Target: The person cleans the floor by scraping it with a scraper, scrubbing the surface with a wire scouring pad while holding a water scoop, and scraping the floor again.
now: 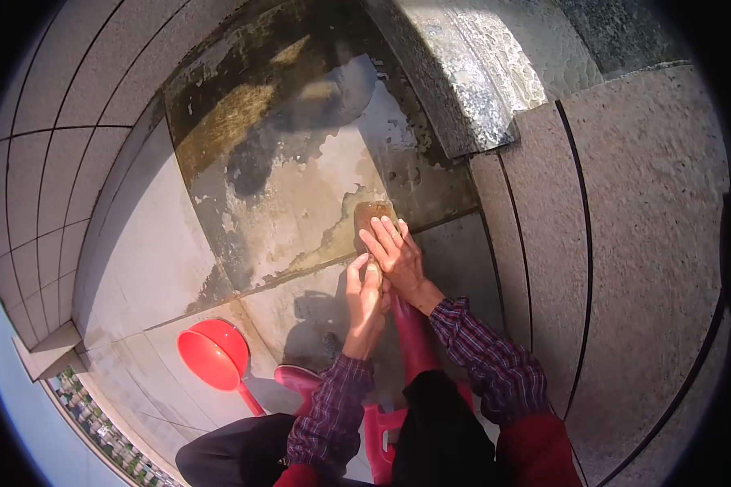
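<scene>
A brownish, flat block (373, 211) lies on the wet tiled floor in the middle of the view. My right hand (398, 261) rests on top of it, fingers stretched out and pointing away from me. Just to the left and nearer to me, my left hand (365, 304) holds the near end of the block, with its thumb raised and its fingers bent around it. The hands cover the block's near part. Wet and brown-stained patches (300, 195) surround the block's far end.
A red dipper (214, 355) with a long handle sits on the floor at the left. Pink boots (414, 337) and a pink stool (378, 442) are beneath me. Stone-tiled walls (633, 235) rise on both sides, and a stone ledge (471, 73) juts in at the upper right.
</scene>
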The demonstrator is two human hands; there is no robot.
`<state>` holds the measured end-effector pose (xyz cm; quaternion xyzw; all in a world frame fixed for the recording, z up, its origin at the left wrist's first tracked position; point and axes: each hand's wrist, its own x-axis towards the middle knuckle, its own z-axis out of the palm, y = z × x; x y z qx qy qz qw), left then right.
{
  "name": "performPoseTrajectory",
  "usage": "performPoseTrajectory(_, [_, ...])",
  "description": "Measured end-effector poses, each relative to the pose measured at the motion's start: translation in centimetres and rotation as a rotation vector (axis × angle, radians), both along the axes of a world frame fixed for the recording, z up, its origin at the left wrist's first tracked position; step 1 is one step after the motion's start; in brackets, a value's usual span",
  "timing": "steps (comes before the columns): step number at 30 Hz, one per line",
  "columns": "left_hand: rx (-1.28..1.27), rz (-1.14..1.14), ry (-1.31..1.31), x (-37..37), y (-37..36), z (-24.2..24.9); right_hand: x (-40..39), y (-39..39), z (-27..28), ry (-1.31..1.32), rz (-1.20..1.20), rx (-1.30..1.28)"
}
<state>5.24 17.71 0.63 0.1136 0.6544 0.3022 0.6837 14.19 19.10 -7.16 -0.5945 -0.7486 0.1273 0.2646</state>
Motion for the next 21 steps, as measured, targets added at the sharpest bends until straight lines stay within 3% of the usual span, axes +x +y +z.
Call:
performPoseTrajectory(4, [0.105,0.022,-0.217,2.0,11.6,-1.8,2.7,11.0,0.6,0.061,-0.062,-0.015])
performPoseTrajectory(7, [0.083,-0.041,-0.204,3.1,10.3,-0.4,4.0,9.3,2.6,0.041,-0.059,-0.070])
performPoseTrajectory(10, [0.016,-0.173,-0.150,3.0,1.7,0.0,3.8,-0.2,1.7,0.049,-0.143,-0.085])
performPoseTrajectory(13, [0.030,-0.111,-0.070,3.6,-2.0,0.4,3.3,-3.8,2.1,0.043,-0.164,-0.104])
performPoseTrajectory(15, [-0.018,-0.117,-0.112,4.2,2.4,0.3,4.1,0.2,1.4,0.061,-0.179,-0.086])
performPoseTrajectory(18, [0.121,-0.196,-0.157,5.5,10.6,-1.6,5.9,7.8,1.1,0.127,-0.260,0.011])
performPoseTrajectory(21, [0.097,-0.156,-0.223,6.8,11.5,0.2,6.8,6.9,0.8,0.060,-0.229,-0.002])
